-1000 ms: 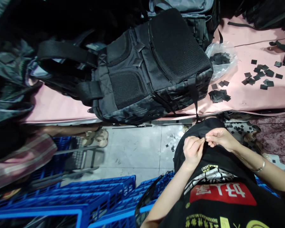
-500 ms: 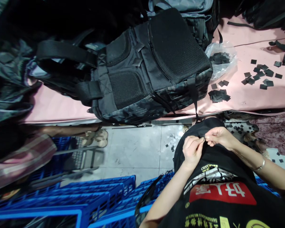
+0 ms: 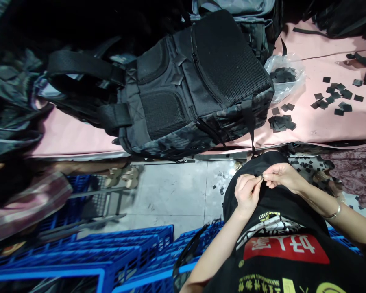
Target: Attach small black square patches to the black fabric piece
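My left hand [image 3: 248, 190] and my right hand [image 3: 279, 176] meet above my lap, fingertips touching. Both are closed in a pinch on a small dark piece [image 3: 262, 176], mostly covered by the fingers; its exact kind is too small to make out. In front of them a black backpack [image 3: 183, 87] lies on the pink-covered table, its mesh back panel facing up and its straps to the left. One dark strap [image 3: 250, 126] hangs from it over the table edge towards my knee.
Small black squares lie in a pile [image 3: 282, 123] and scattered [image 3: 335, 95] on the pink table [image 3: 332, 128]. A clear plastic bag [image 3: 295, 87] holds more. Blue crates [image 3: 140, 248] stand below left. Another person's plaid clothing [image 3: 45, 199] shows at the left. More bags [image 3: 259, 24] sit behind.
My hands stay in nearly the same place, fingertips together. At the left edge, part of the other person's hand or arm has come into view. The backpack has not moved.
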### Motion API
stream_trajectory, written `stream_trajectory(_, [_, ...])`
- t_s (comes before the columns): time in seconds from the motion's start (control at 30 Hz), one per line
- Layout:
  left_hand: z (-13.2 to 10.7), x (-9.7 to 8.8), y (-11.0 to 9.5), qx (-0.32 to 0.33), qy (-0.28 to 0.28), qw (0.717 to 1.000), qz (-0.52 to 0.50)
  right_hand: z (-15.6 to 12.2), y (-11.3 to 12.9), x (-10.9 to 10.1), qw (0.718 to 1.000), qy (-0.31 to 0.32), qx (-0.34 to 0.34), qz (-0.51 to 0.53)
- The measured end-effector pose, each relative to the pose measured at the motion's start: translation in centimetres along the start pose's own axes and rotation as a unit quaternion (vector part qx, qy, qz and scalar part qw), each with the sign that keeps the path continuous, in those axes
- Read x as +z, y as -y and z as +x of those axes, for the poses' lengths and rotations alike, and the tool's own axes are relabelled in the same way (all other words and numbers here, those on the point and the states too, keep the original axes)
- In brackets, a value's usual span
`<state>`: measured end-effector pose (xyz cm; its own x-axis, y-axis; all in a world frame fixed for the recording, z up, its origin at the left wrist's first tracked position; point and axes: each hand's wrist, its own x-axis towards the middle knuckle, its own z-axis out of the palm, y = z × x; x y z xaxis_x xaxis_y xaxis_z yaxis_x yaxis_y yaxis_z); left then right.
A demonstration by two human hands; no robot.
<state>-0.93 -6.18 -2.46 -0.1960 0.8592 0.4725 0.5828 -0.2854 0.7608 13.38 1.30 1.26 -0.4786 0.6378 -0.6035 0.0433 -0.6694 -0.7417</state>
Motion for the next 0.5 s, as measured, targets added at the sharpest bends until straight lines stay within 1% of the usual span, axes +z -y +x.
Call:
stream_trajectory(0.33, [0.06,-0.10,-0.06,-0.008,0.002,1.000,-0.013,0.08,0.32,0.06,1.000,0.010,-0.005,-0.013])
stream_trajectory(0.5, [-0.21,-0.03,0.25,0.023,0.008,1.000,0.006,0.30,0.03,0.09,0.999,-0.002,-0.015,-0.033])
